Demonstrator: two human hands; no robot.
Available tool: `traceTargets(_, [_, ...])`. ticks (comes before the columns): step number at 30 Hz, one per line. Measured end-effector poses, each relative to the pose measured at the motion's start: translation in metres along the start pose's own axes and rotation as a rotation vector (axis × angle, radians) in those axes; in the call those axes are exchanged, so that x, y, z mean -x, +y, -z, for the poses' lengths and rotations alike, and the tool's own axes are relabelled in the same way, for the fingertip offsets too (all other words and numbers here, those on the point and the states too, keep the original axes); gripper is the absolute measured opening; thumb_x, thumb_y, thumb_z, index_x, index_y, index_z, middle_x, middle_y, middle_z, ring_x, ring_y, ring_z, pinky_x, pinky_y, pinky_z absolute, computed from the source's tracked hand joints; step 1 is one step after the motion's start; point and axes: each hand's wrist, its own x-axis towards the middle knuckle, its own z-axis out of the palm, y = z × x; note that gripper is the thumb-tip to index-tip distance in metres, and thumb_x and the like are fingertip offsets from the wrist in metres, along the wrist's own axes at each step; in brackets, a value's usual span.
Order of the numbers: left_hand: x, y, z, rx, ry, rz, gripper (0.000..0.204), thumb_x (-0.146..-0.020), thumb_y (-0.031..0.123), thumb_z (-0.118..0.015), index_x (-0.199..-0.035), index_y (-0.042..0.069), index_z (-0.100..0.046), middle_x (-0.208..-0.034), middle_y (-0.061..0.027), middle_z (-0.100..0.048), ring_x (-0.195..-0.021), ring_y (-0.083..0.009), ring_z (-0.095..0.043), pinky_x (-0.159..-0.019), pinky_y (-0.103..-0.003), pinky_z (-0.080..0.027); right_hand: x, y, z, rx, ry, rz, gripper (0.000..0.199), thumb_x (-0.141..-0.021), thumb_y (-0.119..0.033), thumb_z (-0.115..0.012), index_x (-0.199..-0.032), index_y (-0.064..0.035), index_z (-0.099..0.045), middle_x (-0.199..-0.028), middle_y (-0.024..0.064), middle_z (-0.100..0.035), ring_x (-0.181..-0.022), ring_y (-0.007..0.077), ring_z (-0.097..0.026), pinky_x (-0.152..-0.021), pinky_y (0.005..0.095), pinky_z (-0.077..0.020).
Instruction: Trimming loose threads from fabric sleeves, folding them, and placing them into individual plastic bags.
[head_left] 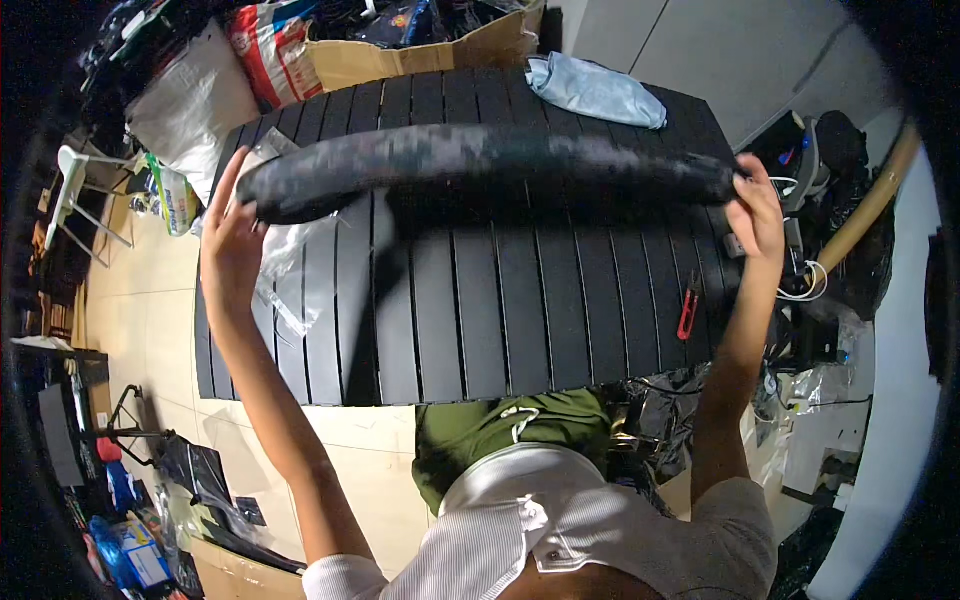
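Observation:
I hold a long black rolled-up mat or padded tube [490, 160] level above a black slatted table [480, 320]. My left hand [228, 225] grips its left end. My right hand [757, 205] grips its right end. The roll stretches almost the full width of the table, and its surface looks blurred. Under its left end, a clear plastic bag [285, 260] lies on the table top.
A light blue cloth bundle [597, 92] lies at the table's far right corner. Red-handled pliers [688, 310] rest near the right edge. Cardboard box [420, 55] and bags stand behind the table. Cables and equipment crowd the right side; the floor at left holds clutter.

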Motion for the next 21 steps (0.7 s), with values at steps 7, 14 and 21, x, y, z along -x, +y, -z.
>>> traceTargets(7, [0.086,-0.067,0.056,-0.020,-0.055,0.457,0.055,-0.088,0.022,-0.053,-0.138,0.011,-0.034,-0.073,0.0053,-0.051,-0.061,-0.0048,-0.045,-0.060,-0.018,-0.039,0.053,0.035,-0.001,0.320,-0.010,-0.543,0.043,-0.082,-0.008,-0.058,-0.123,-0.0042,-0.047,-0.066,-0.0091,-0.039,-0.056,-0.0002,-0.040,-0.048,0.0148,-0.0307])
traceTargets(14, [0.053,-0.119,0.007,-0.545,-0.135,0.444,0.059,-0.079,0.015,-0.067,-0.132,0.008,-0.041,-0.085,-0.0005,-0.057,-0.077,-0.0073,-0.052,-0.067,-0.019,-0.040,0.013,0.105,0.018,0.356,0.037,-0.306,0.040,-0.084,-0.011,-0.056,-0.123,-0.0033,-0.049,-0.094,0.0019,-0.056,-0.082,0.0075,-0.051,-0.073,0.0202,-0.0395])
traceTargets(21, [0.091,-0.051,0.038,-0.150,-0.107,0.298,0.083,-0.066,0.008,-0.073,-0.137,0.005,-0.030,-0.089,-0.0006,-0.052,-0.077,-0.0077,-0.051,-0.070,-0.018,-0.041,0.084,0.060,0.067,0.048,0.211,-0.296,0.025,-0.081,-0.006,-0.062,-0.104,-0.0025,-0.053,-0.098,0.0083,-0.058,-0.097,0.0155,-0.053,-0.081,0.0253,-0.0415])
